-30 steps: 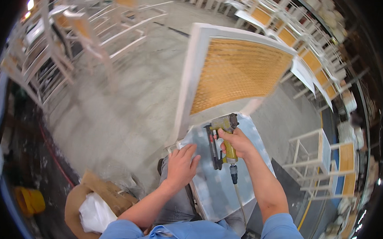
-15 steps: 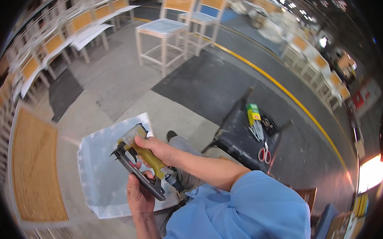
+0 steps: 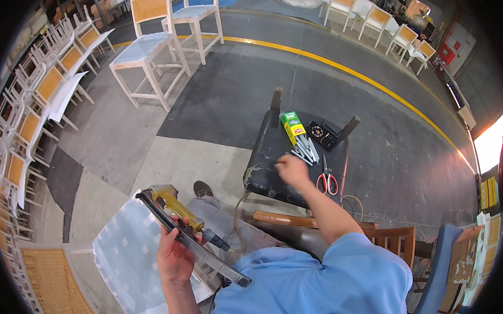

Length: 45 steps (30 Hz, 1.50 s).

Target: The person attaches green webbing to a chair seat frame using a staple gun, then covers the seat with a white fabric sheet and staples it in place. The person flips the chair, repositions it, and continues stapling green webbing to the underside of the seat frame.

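Observation:
My left hand (image 3: 175,257) grips a yellow pneumatic staple gun (image 3: 174,201) from below. Its long black magazine (image 3: 202,250) reaches back toward my shirt and looks slid out. Over the black stool seat (image 3: 267,174) is my right hand (image 3: 292,171), away from the gun; its fingers are curled in and slightly smeared, and whether they hold anything is hidden. Loose staple strips (image 3: 307,149) spill from a green and yellow box (image 3: 292,125) just beyond that hand. Red-handled scissors (image 3: 327,181) lie right of it. Beneath the gun is a pale, cloth-covered seat (image 3: 129,258).
A small black case or tool (image 3: 326,135) sits on the stool between two upright posts. White chairs with woven backs (image 3: 146,51) stand ahead, and more line the left. A cane panel (image 3: 55,283) is at lower left. A wooden chair (image 3: 394,242) stands close on my right.
My right hand has let go of the staple gun and moved right, over the black stool. The magazine now extends farther back. The view has turned to the right.

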Each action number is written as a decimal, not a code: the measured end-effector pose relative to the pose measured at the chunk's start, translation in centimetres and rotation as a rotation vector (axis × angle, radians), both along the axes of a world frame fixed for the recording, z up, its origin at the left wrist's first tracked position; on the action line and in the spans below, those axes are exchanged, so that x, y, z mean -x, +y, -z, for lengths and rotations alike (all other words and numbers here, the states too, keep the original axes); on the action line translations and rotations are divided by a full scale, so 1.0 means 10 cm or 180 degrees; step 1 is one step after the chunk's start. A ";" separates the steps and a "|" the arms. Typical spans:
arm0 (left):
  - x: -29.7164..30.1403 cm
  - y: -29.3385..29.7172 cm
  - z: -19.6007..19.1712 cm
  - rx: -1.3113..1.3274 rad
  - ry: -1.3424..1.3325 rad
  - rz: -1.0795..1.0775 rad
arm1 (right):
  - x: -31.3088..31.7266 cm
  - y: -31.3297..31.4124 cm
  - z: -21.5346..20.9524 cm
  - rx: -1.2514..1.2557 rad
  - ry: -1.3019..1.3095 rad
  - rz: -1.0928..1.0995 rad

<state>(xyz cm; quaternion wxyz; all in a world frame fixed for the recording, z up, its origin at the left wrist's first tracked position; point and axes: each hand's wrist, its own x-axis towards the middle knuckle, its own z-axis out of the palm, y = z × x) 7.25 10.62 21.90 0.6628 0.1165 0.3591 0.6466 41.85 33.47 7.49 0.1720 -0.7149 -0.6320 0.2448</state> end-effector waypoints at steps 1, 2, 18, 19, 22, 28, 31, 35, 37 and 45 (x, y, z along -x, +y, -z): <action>0.00 0.03 0.02 0.0054 0.0028 -0.0106 | -0.32 0.06 0.11 0.0015 -0.0271 0.0386; -0.01 0.06 0.05 0.0099 0.0040 -0.0192 | -0.60 0.08 0.21 -0.0266 -0.0534 0.0657; -0.08 -0.01 0.10 0.0347 0.0412 -0.0421 | -1.03 0.09 0.44 -0.0310 -0.0132 0.1026; -0.09 0.02 0.11 0.0341 0.0390 -0.0407 | -1.12 0.13 0.44 -0.0431 -0.0205 0.0976; -0.13 0.05 0.11 0.0368 0.0402 -0.0410 | -1.19 0.20 0.48 -0.0518 -0.0473 0.0706; -0.15 0.00 0.09 0.0427 0.0499 -0.0515 | -0.96 0.10 0.61 -0.0489 -0.0772 0.0453; -0.15 0.04 0.13 0.0394 0.0477 -0.0399 | -1.10 0.06 0.60 -0.0551 -0.0592 0.0560; -0.20 0.10 0.12 0.0534 0.0557 -0.0465 | -1.08 0.12 0.27 -0.0090 -0.0037 0.0800; -0.24 0.19 0.16 0.0531 0.0503 -0.0387 | -1.33 0.19 -0.03 0.0025 -0.0118 0.0676; -0.28 0.30 0.32 0.0639 0.0456 -0.0230 | -1.29 0.02 -0.97 -0.0042 -0.0725 0.0041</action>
